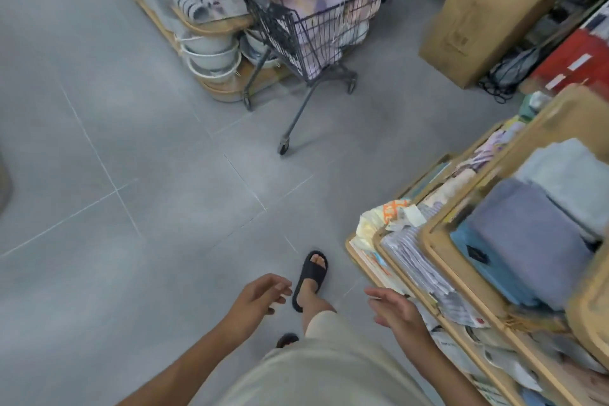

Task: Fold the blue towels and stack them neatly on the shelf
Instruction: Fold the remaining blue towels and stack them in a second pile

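Checking the head view: both hands are empty. The left hand (255,298) and right hand (395,310) hang out in front of the body, fingers loose and apart, gripping nothing. The blue towels (527,241) lie folded on the top tier of the wooden shelf (431,241) at right, a teal one tight against a grey-blue one, paler ones behind. The right hand is near the shelf's lower tiers, not touching. My call: the towels are soft, light, floppy and not fragile. Pinch the corners or a folded edge, and support from underneath when stacking. The tier has a raised rim, so lift over it. The wire cart (306,30) of bagged towels is well apart ahead. The tiled floor (131,142) at left gives room to move.
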